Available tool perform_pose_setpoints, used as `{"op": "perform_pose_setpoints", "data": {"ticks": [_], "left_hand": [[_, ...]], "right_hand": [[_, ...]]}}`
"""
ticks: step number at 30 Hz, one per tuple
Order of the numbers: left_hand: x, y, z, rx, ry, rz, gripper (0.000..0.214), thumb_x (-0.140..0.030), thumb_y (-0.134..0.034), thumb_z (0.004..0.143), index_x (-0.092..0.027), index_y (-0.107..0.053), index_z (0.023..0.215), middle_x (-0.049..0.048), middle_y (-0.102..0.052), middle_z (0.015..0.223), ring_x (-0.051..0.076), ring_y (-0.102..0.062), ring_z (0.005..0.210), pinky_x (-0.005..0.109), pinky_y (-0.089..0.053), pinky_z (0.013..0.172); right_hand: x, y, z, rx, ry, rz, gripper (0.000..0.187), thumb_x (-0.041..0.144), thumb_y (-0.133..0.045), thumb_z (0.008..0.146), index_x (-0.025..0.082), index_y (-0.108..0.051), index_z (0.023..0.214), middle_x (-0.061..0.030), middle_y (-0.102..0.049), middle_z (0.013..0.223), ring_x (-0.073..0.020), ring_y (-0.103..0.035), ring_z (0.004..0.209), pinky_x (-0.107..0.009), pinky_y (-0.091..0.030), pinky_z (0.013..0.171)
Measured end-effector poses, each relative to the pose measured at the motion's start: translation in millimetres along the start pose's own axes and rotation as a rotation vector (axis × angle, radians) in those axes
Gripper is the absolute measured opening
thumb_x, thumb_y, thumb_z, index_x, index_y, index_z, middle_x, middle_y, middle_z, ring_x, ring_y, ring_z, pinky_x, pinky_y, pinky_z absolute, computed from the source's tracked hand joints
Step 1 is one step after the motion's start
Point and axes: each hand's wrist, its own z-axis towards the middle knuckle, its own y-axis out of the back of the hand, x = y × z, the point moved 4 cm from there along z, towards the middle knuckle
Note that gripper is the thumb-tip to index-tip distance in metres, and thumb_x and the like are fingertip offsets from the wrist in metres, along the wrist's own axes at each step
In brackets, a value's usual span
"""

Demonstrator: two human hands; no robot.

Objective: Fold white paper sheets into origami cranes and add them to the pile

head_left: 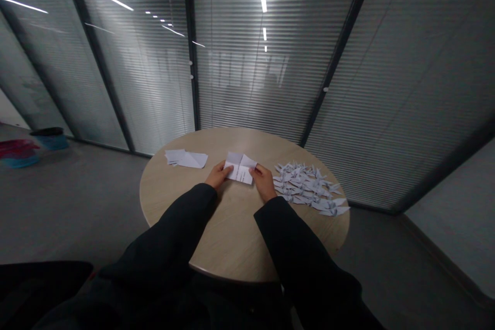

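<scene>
A creased white sheet of paper (240, 167) with some print on it is held above the round table. My left hand (218, 174) pinches its left edge, thumb on the near face. On the opposite edge, my right hand (263, 180) grips the paper in the same way. To the right of my right hand lie several rows of folded paper cranes (305, 185), close together. Left of my left hand rests a small stack of white paper sheets (186, 158), slightly fanned out.
The round wooden table (228, 232) stands before a glass wall with blinds (263, 87). On the floor at far left are a blue bin (50, 139) and a blue container with red plastic (18, 152). A dark object (42, 289) sits at lower left.
</scene>
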Motion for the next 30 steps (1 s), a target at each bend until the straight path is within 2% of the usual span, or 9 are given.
{"op": "perform_pose_setpoints", "data": {"ticks": [2, 4, 8, 12, 14, 18, 21, 26, 30], "left_hand": [[-4.2, -1.6, -4.0, 0.002, 0.003, -0.064, 0.039, -0.022, -0.063, 0.063, -0.017, -0.059, 0.101, 0.0005, -0.059, 0.07, 0.013, -0.054, 0.061, 0.024, -0.042, 0.058], [-8.2, -1.9, -7.3, -0.016, 0.033, -0.089, 0.041, -0.02, -0.06, 0.063, -0.021, -0.058, 0.104, -0.0015, -0.057, 0.067, 0.012, -0.053, 0.057, 0.023, -0.04, 0.053], [-13.1, -1.4, -9.1, -0.025, 0.11, -0.164, 0.021, -0.029, -0.053, 0.067, -0.016, -0.061, 0.082, 0.0011, -0.054, 0.06, 0.013, -0.051, 0.054, 0.023, -0.038, 0.048], [-10.8, -1.2, -7.2, 0.02, 0.156, -0.172, 0.039, -0.049, -0.046, 0.073, -0.014, -0.062, 0.074, 0.005, -0.056, 0.061, 0.015, -0.052, 0.054, 0.026, -0.038, 0.047], [-9.6, 1.2, -5.6, 0.001, 0.091, -0.073, 0.04, -0.053, -0.054, 0.069, -0.014, -0.061, 0.072, 0.0039, -0.056, 0.06, 0.013, -0.049, 0.051, 0.024, -0.036, 0.047], [-11.0, 3.8, -4.0, -0.004, -0.118, 0.147, 0.037, -0.035, -0.078, 0.051, -0.016, -0.06, 0.078, 0.0002, -0.058, 0.065, 0.012, -0.051, 0.057, 0.023, -0.037, 0.053], [-12.3, 2.5, -4.8, 0.023, -0.169, 0.235, 0.042, -0.031, -0.078, 0.051, -0.017, -0.062, 0.088, -0.0006, -0.059, 0.068, 0.013, -0.052, 0.059, 0.024, -0.038, 0.056], [-16.1, -2.9, -8.9, 0.07, -0.231, 0.404, 0.029, -0.036, -0.071, 0.061, -0.016, -0.067, 0.082, 0.0033, -0.065, 0.076, 0.015, -0.055, 0.066, 0.025, -0.039, 0.062], [-17.8, -3.0, -11.4, 0.037, -0.272, 0.514, 0.025, -0.039, -0.065, 0.067, -0.017, -0.069, 0.078, 0.0034, -0.066, 0.072, 0.016, -0.055, 0.065, 0.027, -0.039, 0.063]], "right_hand": [[1.9, 0.0, -0.4, 0.012, 0.012, 0.06, 0.027, 0.023, -0.049, 0.073, 0.017, -0.069, 0.089, -0.0054, -0.07, 0.092, -0.0185, -0.063, 0.079, -0.03, -0.05, 0.07], [4.0, 0.4, -1.1, 0.015, 0.028, 0.075, 0.029, 0.02, -0.046, 0.071, 0.018, -0.071, 0.086, -0.0053, -0.07, 0.094, -0.0188, -0.062, 0.084, -0.03, -0.049, 0.073], [8.4, 1.4, -2.2, 0.005, 0.036, 0.032, 0.03, 0.019, -0.043, 0.069, 0.02, -0.072, 0.079, -0.0042, -0.07, 0.091, -0.0189, -0.062, 0.088, -0.03, -0.047, 0.076], [17.1, 3.4, -4.7, -0.02, 0.053, -0.015, 0.03, 0.02, -0.041, 0.071, 0.02, -0.071, 0.072, -0.0031, -0.069, 0.085, -0.0179, -0.061, 0.085, -0.029, -0.045, 0.076], [22.7, 3.4, -6.8, -0.011, 0.088, -0.028, 0.032, 0.02, -0.039, 0.073, 0.02, -0.07, 0.071, -0.0032, -0.068, 0.084, -0.0174, -0.061, 0.084, -0.028, -0.044, 0.076], [25.8, 0.6, -9.5, 0.015, 0.095, -0.092, 0.028, 0.025, -0.042, 0.077, 0.02, -0.068, 0.081, -0.003, -0.067, 0.085, -0.0166, -0.06, 0.079, -0.027, -0.045, 0.072], [21.7, -1.9, -9.6, 0.001, 0.068, -0.164, 0.026, 0.031, -0.053, 0.075, 0.02, -0.064, 0.096, -0.0022, -0.067, 0.087, -0.0164, -0.06, 0.075, -0.028, -0.046, 0.07], [18.7, -6.8, -9.4, 0.067, 0.158, -0.246, 0.015, 0.031, -0.055, 0.076, 0.019, -0.064, 0.08, -0.004, -0.067, 0.084, -0.0181, -0.062, 0.083, -0.03, -0.046, 0.079], [19.0, -6.4, -9.5, 0.067, 0.196, -0.272, 0.013, 0.028, -0.054, 0.078, 0.019, -0.064, 0.078, -0.0048, -0.067, 0.083, -0.0178, -0.062, 0.082, -0.03, -0.047, 0.079]]}}
